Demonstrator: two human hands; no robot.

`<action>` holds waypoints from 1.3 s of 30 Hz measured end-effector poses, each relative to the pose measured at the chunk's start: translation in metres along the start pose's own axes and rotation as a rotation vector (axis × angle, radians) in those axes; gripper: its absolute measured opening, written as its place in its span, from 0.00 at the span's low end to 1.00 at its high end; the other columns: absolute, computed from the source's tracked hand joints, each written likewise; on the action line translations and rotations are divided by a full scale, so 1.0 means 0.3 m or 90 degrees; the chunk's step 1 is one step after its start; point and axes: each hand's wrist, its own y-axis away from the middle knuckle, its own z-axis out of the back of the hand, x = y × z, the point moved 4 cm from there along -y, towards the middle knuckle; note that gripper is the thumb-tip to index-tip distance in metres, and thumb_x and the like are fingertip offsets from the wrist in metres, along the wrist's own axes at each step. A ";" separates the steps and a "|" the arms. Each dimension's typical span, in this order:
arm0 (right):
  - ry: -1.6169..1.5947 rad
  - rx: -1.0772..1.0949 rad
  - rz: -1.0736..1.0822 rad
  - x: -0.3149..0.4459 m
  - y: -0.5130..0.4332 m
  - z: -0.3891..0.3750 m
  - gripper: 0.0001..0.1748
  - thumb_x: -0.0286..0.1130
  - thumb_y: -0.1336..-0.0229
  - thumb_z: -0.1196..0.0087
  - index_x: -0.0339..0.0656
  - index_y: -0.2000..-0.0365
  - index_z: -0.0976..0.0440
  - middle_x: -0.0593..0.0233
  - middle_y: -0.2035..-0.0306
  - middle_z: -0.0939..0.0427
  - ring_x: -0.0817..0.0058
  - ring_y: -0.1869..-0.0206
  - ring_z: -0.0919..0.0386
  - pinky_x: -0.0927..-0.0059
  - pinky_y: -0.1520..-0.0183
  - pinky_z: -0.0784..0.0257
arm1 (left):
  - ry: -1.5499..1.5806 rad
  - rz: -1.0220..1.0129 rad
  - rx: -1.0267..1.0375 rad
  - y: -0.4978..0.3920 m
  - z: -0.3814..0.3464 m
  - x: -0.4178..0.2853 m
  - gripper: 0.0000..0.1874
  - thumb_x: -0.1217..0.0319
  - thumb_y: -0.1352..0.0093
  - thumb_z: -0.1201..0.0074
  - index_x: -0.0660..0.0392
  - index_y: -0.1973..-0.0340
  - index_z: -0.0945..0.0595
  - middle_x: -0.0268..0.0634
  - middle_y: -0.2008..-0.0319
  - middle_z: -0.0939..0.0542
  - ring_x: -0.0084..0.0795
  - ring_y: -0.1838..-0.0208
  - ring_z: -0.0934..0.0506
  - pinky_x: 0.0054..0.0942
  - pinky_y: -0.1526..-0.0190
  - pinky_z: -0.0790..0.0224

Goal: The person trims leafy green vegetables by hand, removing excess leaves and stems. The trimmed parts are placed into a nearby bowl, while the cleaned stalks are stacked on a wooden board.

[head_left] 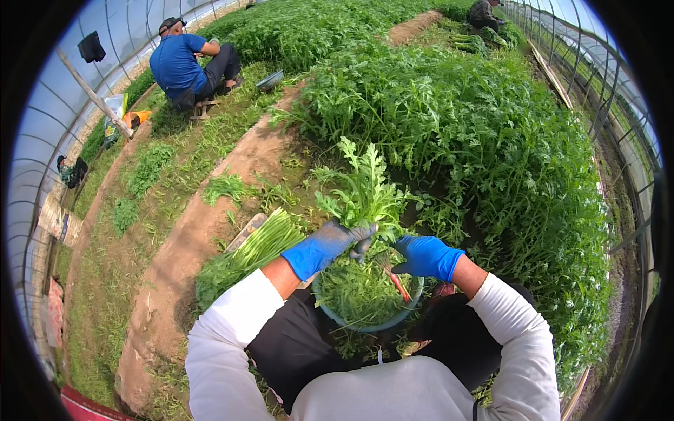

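Note:
My left hand (337, 239), in a blue glove soiled dark at the fingers, is closed around the stems of a bunch of leafy greens (366, 194), whose lobed leaves point away from me. Just right of it, my right hand (426, 256), also blue-gloved, has its fingers at the lower leaves; whether they pinch any is hard to tell. Below both hands a round blue-green basin (366, 329) holds loose green leaves (353, 294) and a red-handled tool (399, 287), its head partly hidden. Left of the basin lies a pile of cut greens (268, 239), pale stems towards the top.
Dense standing greens (474, 131) grow ahead and to the right. A bare soil ridge (195, 242) runs along the left. A co-worker in a blue shirt (176, 66) sits at upper left near another basin (270, 80); another person (483, 16) is far off at upper right.

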 end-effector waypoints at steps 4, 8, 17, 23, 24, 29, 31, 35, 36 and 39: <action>-0.157 -0.122 0.033 -0.036 0.008 0.125 0.22 0.48 0.45 0.44 0.37 0.63 0.25 0.47 0.68 0.22 0.48 0.63 0.23 0.56 0.61 0.27 | 0.110 0.033 -0.042 -0.028 0.082 0.049 0.25 0.60 0.33 0.41 0.59 0.44 0.24 0.37 0.52 0.19 0.28 0.47 0.24 0.33 0.45 0.29; 0.003 -0.107 0.006 -0.045 0.049 0.117 0.21 0.47 0.46 0.43 0.39 0.62 0.25 0.48 0.68 0.21 0.50 0.63 0.22 0.55 0.60 0.26 | -0.297 0.144 -0.057 -0.088 0.220 0.111 0.17 0.60 0.31 0.45 0.61 0.55 0.19 0.41 0.62 0.18 0.31 0.62 0.22 0.33 0.57 0.30; 0.014 0.086 -0.040 -0.104 0.087 -0.009 0.24 0.50 0.45 0.45 0.43 0.56 0.24 0.51 0.64 0.20 0.51 0.60 0.21 0.55 0.58 0.26 | -0.023 0.146 -0.320 0.012 0.462 0.102 0.14 0.61 0.31 0.45 0.61 0.66 0.16 0.37 0.77 0.20 0.23 0.80 0.30 0.24 0.76 0.38; -0.016 0.118 -0.083 -0.133 0.065 -0.042 0.24 0.48 0.45 0.45 0.42 0.53 0.25 0.51 0.59 0.20 0.52 0.57 0.22 0.56 0.55 0.26 | 0.230 -0.053 -0.492 0.072 0.973 -0.044 0.18 0.65 0.33 0.42 0.62 0.52 0.24 0.42 0.66 0.19 0.30 0.69 0.22 0.28 0.73 0.29; -0.017 0.133 -0.082 -0.134 0.058 -0.045 0.25 0.48 0.45 0.45 0.42 0.53 0.25 0.50 0.58 0.21 0.52 0.56 0.22 0.56 0.54 0.26 | 0.265 -0.093 -0.493 0.088 1.068 -0.057 0.21 0.64 0.34 0.41 0.62 0.49 0.26 0.44 0.64 0.19 0.33 0.67 0.21 0.31 0.69 0.25; -0.007 0.148 -0.077 -0.138 0.019 -0.064 0.24 0.47 0.45 0.44 0.42 0.54 0.25 0.51 0.59 0.20 0.53 0.56 0.22 0.57 0.54 0.26 | 0.216 0.049 -0.781 0.289 1.401 0.197 0.44 0.49 0.39 0.39 0.57 0.35 0.38 0.52 0.37 0.39 0.53 0.42 0.32 0.55 0.47 0.35; -0.018 0.126 -0.057 -0.133 0.015 -0.070 0.23 0.46 0.46 0.44 0.42 0.54 0.25 0.51 0.60 0.20 0.53 0.57 0.22 0.57 0.54 0.26 | 0.154 0.033 -0.788 0.380 1.453 0.322 0.43 0.47 0.38 0.41 0.56 0.35 0.38 0.51 0.37 0.40 0.53 0.42 0.33 0.55 0.46 0.36; 0.009 0.134 -0.014 -0.130 0.025 -0.111 0.21 0.46 0.45 0.45 0.42 0.57 0.25 0.50 0.62 0.20 0.52 0.58 0.22 0.55 0.55 0.26 | 0.179 0.081 -0.953 0.642 1.502 0.461 0.25 0.51 0.35 0.46 0.55 0.51 0.25 0.39 0.62 0.28 0.36 0.62 0.29 0.45 0.58 0.31; 0.015 0.156 -0.012 -0.135 0.027 -0.133 0.21 0.47 0.45 0.45 0.42 0.57 0.25 0.50 0.62 0.20 0.52 0.58 0.22 0.55 0.55 0.26 | 0.166 0.110 -0.948 0.726 1.500 0.472 0.20 0.52 0.34 0.46 0.54 0.56 0.23 0.34 0.69 0.28 0.32 0.68 0.29 0.43 0.61 0.30; -0.041 0.208 -0.004 -0.171 0.032 -0.228 0.23 0.49 0.44 0.47 0.42 0.56 0.25 0.48 0.60 0.21 0.50 0.56 0.22 0.54 0.53 0.27 | 0.103 0.187 -0.993 0.995 1.452 0.520 0.14 0.55 0.33 0.47 0.51 0.63 0.22 0.31 0.75 0.26 0.31 0.74 0.27 0.39 0.66 0.30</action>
